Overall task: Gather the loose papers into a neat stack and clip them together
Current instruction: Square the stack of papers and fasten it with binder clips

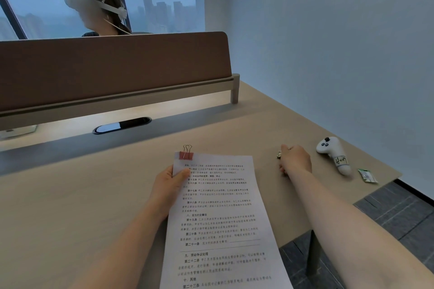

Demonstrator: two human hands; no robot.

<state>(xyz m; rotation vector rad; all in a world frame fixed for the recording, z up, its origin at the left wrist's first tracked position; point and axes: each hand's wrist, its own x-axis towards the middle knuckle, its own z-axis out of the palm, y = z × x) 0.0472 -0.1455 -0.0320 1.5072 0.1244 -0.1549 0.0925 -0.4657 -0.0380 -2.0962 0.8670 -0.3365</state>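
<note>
A stack of printed white papers lies on the desk in front of me, its far left corner held by a red binder clip with silver wire handles. My left hand grips the stack's upper left edge, thumb on top of the page just below the clip. My right hand rests on the desk to the right of the papers, fingers curled around a small metallic object, possibly another clip; it is too small to identify.
A white handheld controller and a small green packet lie near the desk's right edge. A brown divider panel stands at the back, with a cable grommet below it. A person wearing a headset sits behind the panel.
</note>
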